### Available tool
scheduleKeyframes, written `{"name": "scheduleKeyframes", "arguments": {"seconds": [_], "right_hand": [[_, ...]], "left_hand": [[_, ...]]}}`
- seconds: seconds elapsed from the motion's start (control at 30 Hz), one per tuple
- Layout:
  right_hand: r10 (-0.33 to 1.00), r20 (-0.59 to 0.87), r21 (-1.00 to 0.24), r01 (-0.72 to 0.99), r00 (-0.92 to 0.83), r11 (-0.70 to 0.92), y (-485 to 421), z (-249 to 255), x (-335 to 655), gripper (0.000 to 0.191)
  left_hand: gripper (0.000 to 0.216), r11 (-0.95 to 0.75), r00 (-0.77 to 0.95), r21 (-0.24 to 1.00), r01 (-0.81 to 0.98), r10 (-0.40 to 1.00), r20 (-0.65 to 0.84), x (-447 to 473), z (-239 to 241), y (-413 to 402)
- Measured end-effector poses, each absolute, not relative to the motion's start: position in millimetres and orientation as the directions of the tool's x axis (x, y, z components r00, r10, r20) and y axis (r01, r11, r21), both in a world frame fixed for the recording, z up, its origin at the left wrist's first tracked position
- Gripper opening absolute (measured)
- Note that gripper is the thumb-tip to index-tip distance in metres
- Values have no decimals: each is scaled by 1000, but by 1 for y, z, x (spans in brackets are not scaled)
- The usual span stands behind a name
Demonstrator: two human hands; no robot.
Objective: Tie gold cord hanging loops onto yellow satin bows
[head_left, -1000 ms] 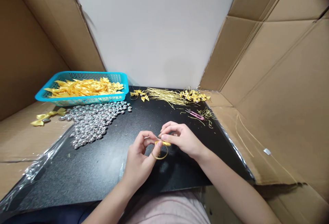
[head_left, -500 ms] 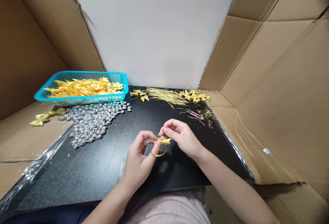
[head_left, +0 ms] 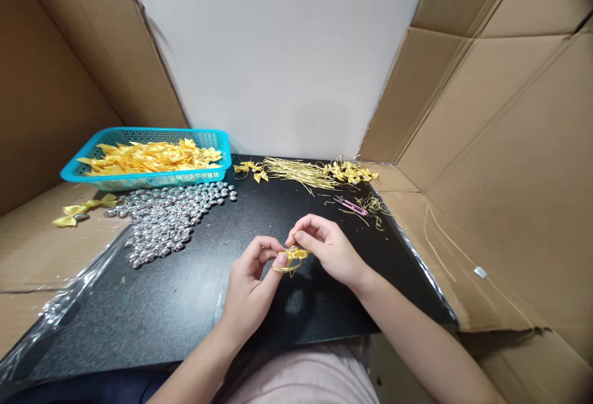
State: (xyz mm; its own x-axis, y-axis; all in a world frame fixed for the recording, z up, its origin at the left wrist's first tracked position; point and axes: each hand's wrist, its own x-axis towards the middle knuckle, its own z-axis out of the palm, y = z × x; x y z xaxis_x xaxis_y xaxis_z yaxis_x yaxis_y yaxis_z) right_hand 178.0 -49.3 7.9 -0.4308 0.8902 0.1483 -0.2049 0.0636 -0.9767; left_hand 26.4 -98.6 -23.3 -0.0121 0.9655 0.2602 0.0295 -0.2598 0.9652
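Observation:
Between my two hands, above the black table, is a yellow ribbon bow (head_left: 296, 254) with a small silver bead at its top and a loop of gold cord (head_left: 288, 269) hanging under it. My left hand (head_left: 254, 283) pinches the bow's left side between thumb and index finger. The fingertips of my right hand (head_left: 327, 246) are closed together at the bow's upper right, by the bead. What exactly those right fingertips grip is too small to make out.
At the left stands a turquoise basket (head_left: 217, 175) of yellow bows, with many silver beads (head_left: 167, 218) before it. Farther back lie gold cords (head_left: 301, 172) and beaded bows (head_left: 349, 172). Pink thread snips (head_left: 354, 207) rest near cord scraps (head_left: 373, 203). Cardboard walls (head_left: 486, 132) flank the table.
The bow has turned between my fingers, and the cord loop has swung from hanging round to lying flatter. Both hands have stayed nearly in place.

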Motion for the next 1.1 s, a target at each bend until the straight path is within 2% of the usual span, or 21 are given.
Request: {"name": "scheduleKeyframes", "arguments": {"seconds": [0.33, 0.57, 0.9, 1.1], "right_hand": [[893, 202, -976, -157, -403, 149, -50, 8, 180, 21], [904, 217, -958, -258, -369, 125, -48, 8, 178, 22], [949, 84, -905, -422, -304, -55, -29, 16, 181, 28], [972, -78, -870, -461, -221, -175, 9, 27, 186, 18]], "left_hand": [[14, -226, -29, 974, 21, 974, 226, 29, -20, -97], [14, -240, 24, 971, -8, 970, 240, 27, -26, -96], [13, -348, 48, 929, 126, 937, 345, 27, -31, -99], [14, -347, 91, 923, 170, 938, 336, 28, -32, -101]]}}
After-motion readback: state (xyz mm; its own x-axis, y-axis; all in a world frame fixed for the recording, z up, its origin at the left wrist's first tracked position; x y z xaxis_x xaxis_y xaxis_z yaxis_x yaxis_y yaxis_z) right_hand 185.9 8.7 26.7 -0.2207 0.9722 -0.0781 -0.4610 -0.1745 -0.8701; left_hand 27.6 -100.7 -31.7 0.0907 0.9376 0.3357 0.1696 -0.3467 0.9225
